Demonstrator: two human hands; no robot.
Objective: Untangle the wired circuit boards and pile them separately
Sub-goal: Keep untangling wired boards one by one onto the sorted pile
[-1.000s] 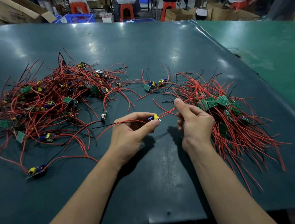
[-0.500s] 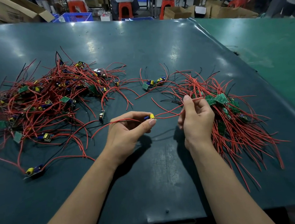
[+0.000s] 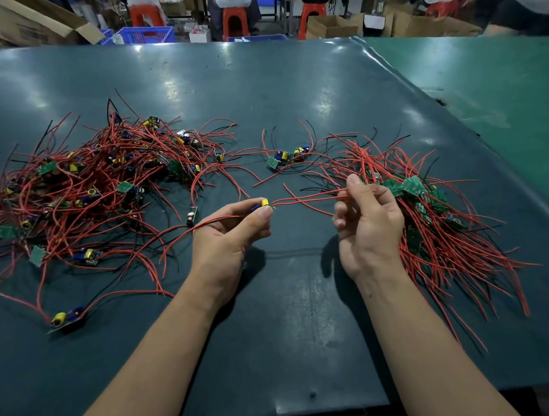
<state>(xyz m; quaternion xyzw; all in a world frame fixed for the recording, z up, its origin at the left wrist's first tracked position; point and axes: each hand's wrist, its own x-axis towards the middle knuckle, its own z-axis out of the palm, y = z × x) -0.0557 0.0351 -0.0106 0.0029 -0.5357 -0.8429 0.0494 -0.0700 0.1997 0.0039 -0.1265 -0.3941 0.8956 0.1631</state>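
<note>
My left hand (image 3: 232, 236) pinches a small circuit board (image 3: 263, 204) with a yellow part, held above the dark green table (image 3: 280, 327). Its red wires (image 3: 306, 198) stretch right to my right hand (image 3: 367, 221), which pinches them between thumb and fingers. A tangled heap of wired boards (image 3: 93, 190) lies on the left. A sorted pile of boards (image 3: 431, 217) with long red wires lies right of my right hand.
Two loose boards (image 3: 286, 157) lie between the heaps at the back. One stray board (image 3: 65, 317) sits near the left front, another (image 3: 192, 216) close to my left hand. People on red stools and cardboard boxes stand beyond the table's far edge.
My right hand has slid right along the red wires and lifted, pulling them straighter. My left hand keeps its hold on the board and has barely moved.
</note>
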